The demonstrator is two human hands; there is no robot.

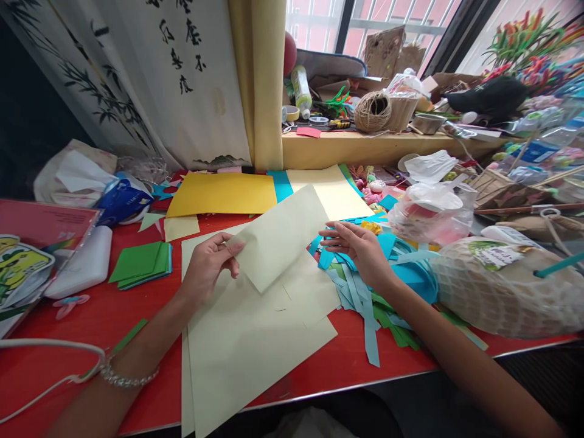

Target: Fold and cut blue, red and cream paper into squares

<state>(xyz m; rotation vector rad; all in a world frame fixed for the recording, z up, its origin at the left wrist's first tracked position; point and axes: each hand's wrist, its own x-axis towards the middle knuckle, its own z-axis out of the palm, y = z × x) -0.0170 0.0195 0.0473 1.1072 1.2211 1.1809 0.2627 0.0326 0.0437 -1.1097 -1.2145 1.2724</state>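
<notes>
My left hand pinches the left end of a pale green sheet of paper, thumb on top. The sheet is raised and tilted over larger pale sheets that lie on the red table. Just past the sheet's right edge, my right hand is held in the air with its fingers stretched out and nothing in them. Below that hand lies a heap of blue and green paper strips. Short dark lines or cuts show on the lower sheets.
Yellow card and cream card lie at the back. A stack of green squares is on the left. A net-wrapped bundle stands at the right. The windowsill carries a twine ball and craft clutter.
</notes>
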